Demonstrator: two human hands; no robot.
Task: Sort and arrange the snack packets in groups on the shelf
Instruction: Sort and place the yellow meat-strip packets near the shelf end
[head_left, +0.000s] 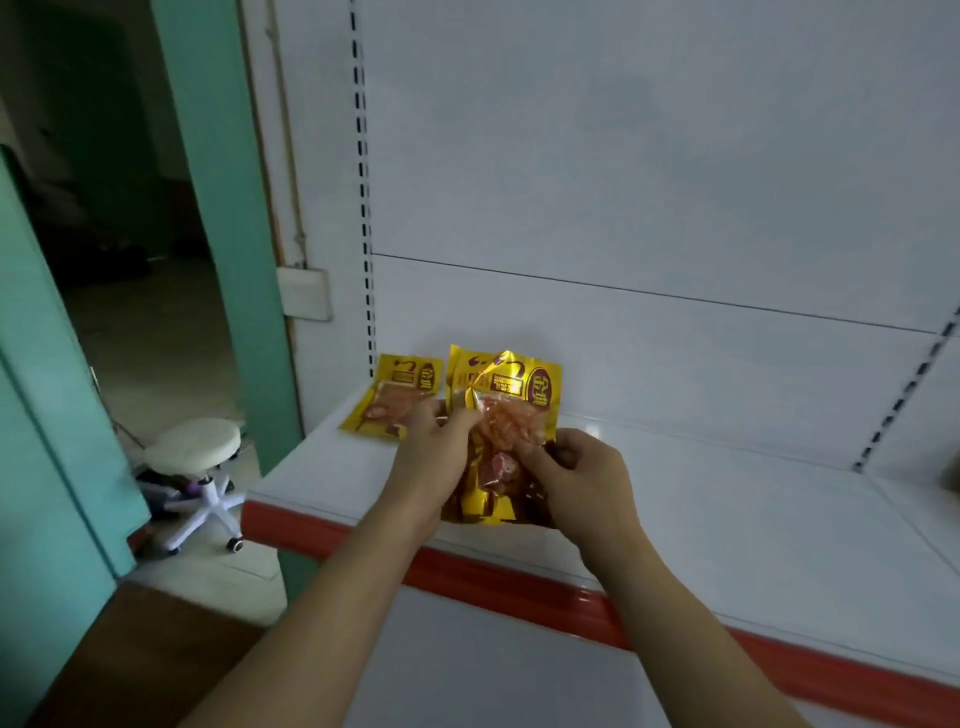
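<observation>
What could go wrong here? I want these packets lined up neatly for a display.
The left hand and right hand pinch the held yellow packets only by their sides, so one could slip out. They hang near the shelf's red front edge and might drop off. Setting them down could knock the leaning packet.

Both hands hold a bunch of yellow snack packets (506, 415) above the white shelf (727, 499). The left hand (434, 457) pinches the bunch at its left edge, fingers curled against the foil. The right hand (576, 478) grips the lower right part, thumb and fingers closed on the wrapper. The held packets overlap, and how many there are cannot be told. Another yellow packet (392, 397) lies flat on the shelf at its back left corner, just left of the held bunch. A red strip (519, 577) runs along the shelf's front edge. On the floor to the left stands a white stool (200, 467) on castors, beside a teal door frame (218, 208).
</observation>
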